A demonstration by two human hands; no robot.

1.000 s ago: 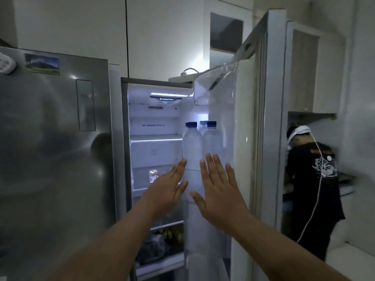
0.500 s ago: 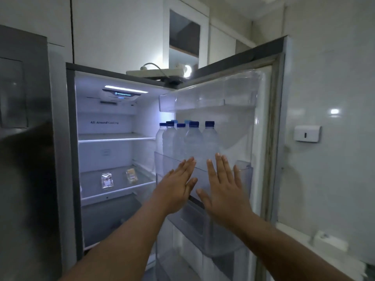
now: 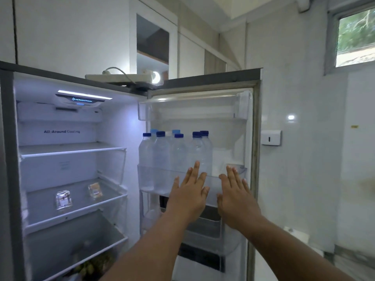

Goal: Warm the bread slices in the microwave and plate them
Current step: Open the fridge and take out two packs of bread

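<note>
As the door [image 3: 203, 122] swung wider, hands [image 3: 213, 195] further apart.

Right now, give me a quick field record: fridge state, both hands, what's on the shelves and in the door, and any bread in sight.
fridge door: swung wide open
left hand: open, flat, fingers spread, in front of the door bin
right hand: open, flat, beside the left, holding nothing
water bottles: upright, clustered in the door bin
small packets: two, on the middle shelf
bread: none identifiable
greens: low in the fridge, blurred
</note>
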